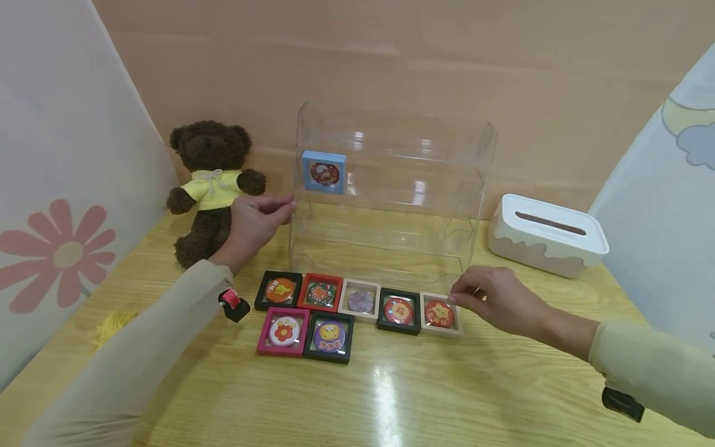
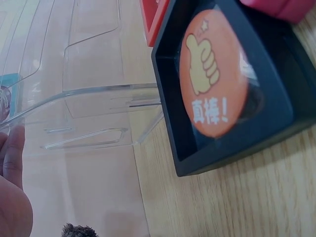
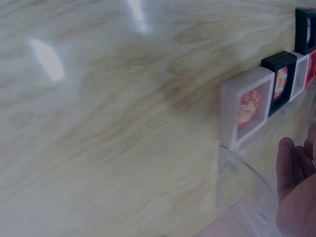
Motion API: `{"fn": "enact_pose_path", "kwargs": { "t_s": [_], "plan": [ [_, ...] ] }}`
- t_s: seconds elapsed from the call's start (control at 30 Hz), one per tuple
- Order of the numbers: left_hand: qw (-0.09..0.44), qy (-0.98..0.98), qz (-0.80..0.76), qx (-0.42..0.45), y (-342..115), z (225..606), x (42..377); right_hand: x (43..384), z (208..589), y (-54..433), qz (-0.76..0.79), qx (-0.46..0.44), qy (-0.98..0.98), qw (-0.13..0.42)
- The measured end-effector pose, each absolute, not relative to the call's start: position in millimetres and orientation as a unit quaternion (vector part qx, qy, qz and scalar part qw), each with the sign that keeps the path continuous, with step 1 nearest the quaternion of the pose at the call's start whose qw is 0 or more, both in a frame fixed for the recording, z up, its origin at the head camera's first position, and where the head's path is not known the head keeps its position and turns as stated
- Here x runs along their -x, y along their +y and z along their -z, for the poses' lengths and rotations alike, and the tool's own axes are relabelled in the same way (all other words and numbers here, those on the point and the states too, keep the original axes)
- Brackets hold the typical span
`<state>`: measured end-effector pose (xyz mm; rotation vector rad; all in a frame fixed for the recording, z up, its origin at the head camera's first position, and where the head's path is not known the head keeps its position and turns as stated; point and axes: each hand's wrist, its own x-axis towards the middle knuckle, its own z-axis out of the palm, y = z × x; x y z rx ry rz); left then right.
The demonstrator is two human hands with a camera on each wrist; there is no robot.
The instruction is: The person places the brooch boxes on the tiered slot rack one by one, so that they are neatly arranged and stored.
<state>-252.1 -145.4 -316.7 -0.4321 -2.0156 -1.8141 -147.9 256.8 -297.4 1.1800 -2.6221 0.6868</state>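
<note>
Yellow wood-grain tabletop (image 1: 447, 397) is shown in head view, backed by a peach backdrop (image 1: 391, 56); side panels are printed with a pink flower (image 1: 68, 254) at 9 o'clock, a cloud (image 1: 701, 144) at 2. Brown bear (image 1: 209, 143) is seated at 10, white tissue box (image 1: 550, 226) placed at 3. Clear rack (image 1: 396, 186) is stood at 12: transparent tiers, glinting edges, blue frame (image 1: 324, 172) held at its 10. Badge frames (image 1: 360, 298) are laid at its 6. Left hand (image 1: 257, 220) is pinched on rack's 9 o'clock edge. Right hand (image 1: 503, 298) is held at cream star frame (image 1: 441, 315), 4 o'clock; grip can't be told.

Left wrist: black frame (image 2: 212, 74), orange thumbs-up badge, seen at 2; fingertips met by rack edge at 9.

Right wrist: star frame seen at 3, red badge blurred; hand at 4, contact unreadable.
</note>
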Motion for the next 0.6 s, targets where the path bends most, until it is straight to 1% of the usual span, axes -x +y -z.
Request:
{"fn": "enact_pose_path", "kwargs": {
  "t_s": [0.1,0.3,0.47,0.6],
  "plan": [
    [0.188,-0.718,0.652,0.154,-145,317,253,142,309,267,-0.236,-0.378,-0.891,0.083],
    [0.179,-0.723,0.651,0.146,-146,318,254,128,332,283,-0.254,-0.344,-0.904,0.022],
    [0.171,-0.725,0.652,0.142,-149,317,253,125,348,290,-0.271,-0.318,-0.908,0.033],
    [0.166,-0.728,0.651,0.140,-148,317,252,126,356,293,-0.287,-0.280,-0.915,0.040]
  ]
}}
